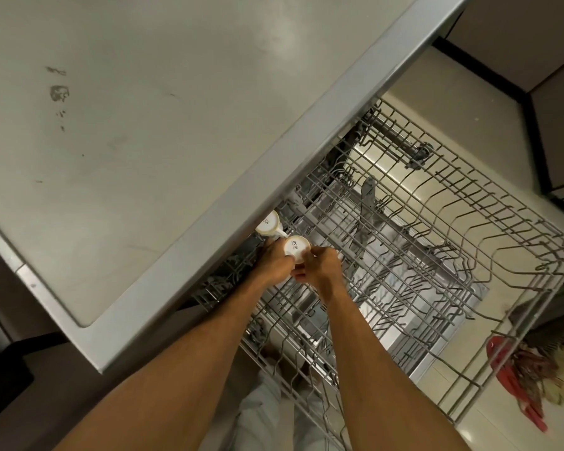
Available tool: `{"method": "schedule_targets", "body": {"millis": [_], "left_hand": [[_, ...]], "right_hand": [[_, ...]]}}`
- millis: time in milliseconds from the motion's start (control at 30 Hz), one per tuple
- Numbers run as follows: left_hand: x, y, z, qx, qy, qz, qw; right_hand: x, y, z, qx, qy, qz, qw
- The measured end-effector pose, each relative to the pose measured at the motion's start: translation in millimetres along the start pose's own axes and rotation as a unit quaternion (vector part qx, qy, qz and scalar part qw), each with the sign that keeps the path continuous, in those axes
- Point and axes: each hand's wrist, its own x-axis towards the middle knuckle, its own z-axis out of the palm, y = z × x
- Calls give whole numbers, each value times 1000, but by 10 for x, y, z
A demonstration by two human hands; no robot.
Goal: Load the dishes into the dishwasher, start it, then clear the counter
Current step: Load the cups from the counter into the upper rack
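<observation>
Grey counter (144,125) above pulled-out dishwasher rack (437,242). Inverted white cup (296,248) in rack near counter edge, just beside second cup (267,223). Fingers of left hand (275,260) and right hand (321,270) curled round white cup, gripping sides.

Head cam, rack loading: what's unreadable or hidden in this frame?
Head view only.
- Held mug: sides covered by left hand and right hand; only its base shows.
- Rear mug: partly under the counter edge.
- Base print: too small to read.
- Red object at right: blurred, behind rack wires.
</observation>
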Motion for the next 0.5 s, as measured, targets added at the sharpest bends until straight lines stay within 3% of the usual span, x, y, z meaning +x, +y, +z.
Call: {"method": "schedule_targets", "body": {"millis": [167,333,500], "left_hand": [[-52,0,18,-22,9,-2,1000],[-371,147,-45,-80,50,-11,995],[-938,315,-171,-130,89,23,987]], "right_hand": [[17,34,0,-3,-13,0,1000],[288,393,3,-35,29,-46,998],[-609,-72,-106,-65,25,-92,993]]}}
